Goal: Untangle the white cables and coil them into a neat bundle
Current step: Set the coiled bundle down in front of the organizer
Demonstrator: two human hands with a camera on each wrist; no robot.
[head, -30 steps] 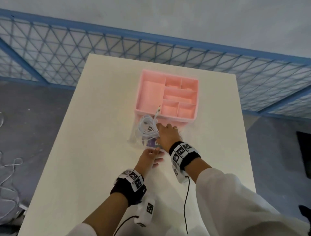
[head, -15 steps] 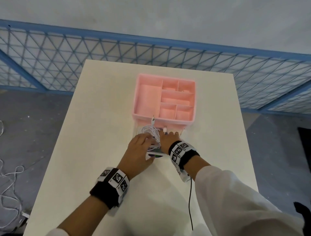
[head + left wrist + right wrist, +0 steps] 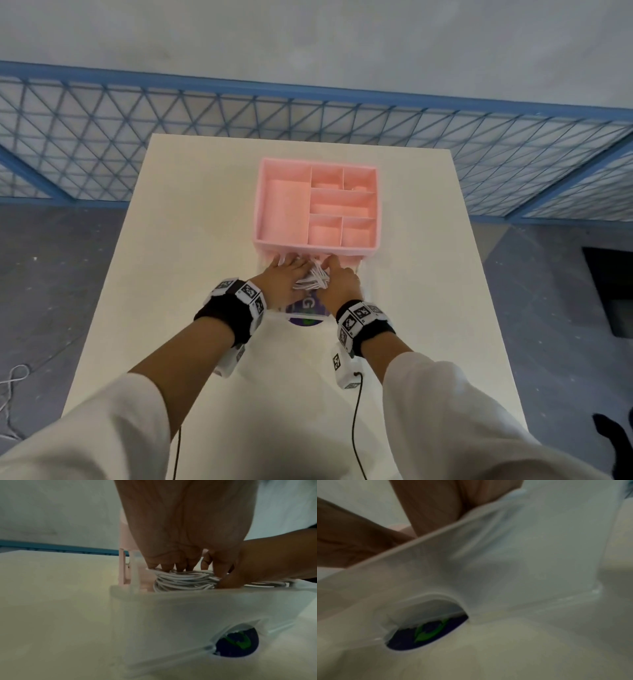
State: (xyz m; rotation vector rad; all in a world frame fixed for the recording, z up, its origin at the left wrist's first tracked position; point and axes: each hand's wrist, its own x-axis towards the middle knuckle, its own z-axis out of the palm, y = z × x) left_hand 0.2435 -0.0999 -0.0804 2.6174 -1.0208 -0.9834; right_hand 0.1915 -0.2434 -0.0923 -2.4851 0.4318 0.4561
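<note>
Your two hands, left hand (image 3: 286,281) and right hand (image 3: 339,284), clamp one white cable bundle (image 3: 313,279), jammed against the one pink organizer (image 3: 317,245); table (image 3: 191,240) open sideways.

Bright, evenly lit head view; dim, blurred, edge-warped wrist views.

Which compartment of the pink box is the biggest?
The tall one along the left side of the pink box, running front to back; the other five are smaller cells to its right.
</note>
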